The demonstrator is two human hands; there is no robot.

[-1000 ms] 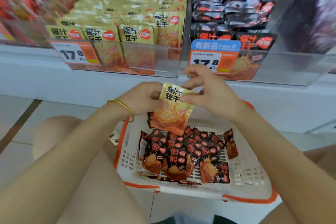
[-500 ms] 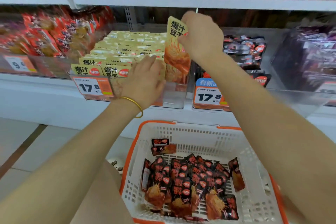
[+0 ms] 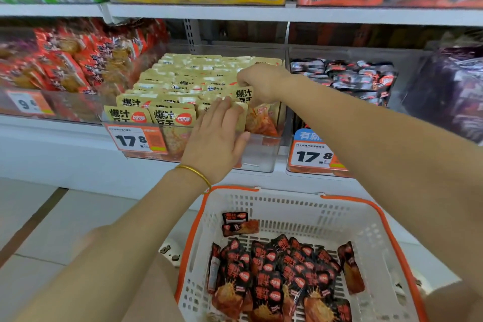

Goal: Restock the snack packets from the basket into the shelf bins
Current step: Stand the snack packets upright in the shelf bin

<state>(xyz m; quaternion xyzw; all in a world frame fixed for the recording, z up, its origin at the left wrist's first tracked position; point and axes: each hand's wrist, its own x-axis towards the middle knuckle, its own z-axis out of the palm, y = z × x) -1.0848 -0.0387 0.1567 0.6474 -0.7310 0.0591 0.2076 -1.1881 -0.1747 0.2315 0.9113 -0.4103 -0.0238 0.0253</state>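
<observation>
**Slotting in a yellow packet; the dark heap not yet begun**

Gripping the yellow packet (image 3: 244,94) by its top edge with the right hand (image 3: 261,81), fingers curled round it; placed at the right front corner of the yellow bin (image 3: 261,157), upright and partly sunk among the rows, not yet let go. Pressing with the left hand (image 3: 217,138), fingers straight and close together, against the front rows inside the yellow bin, just left of the held packet; holding nothing, and probably keeping a gap for it.

Judging by the full rows in the yellow bin, nearly finished with this sort. Below the yellow bin and nearer to the person: the basket (image 3: 287,206), with many dark packets (image 3: 274,277) heaped at its near end and two more lying apart by its far wall; no yellow one to be seen inside. Just right of the yellow bin: the dark bin (image 3: 405,78), loaded with matching dark packets; impossible to tell how much room is there.

As a judgement, somewhere near the middle of the task; left to do: release this packet, then carry the whole dark heap over to the bin right of the yellow bin.
</observation>
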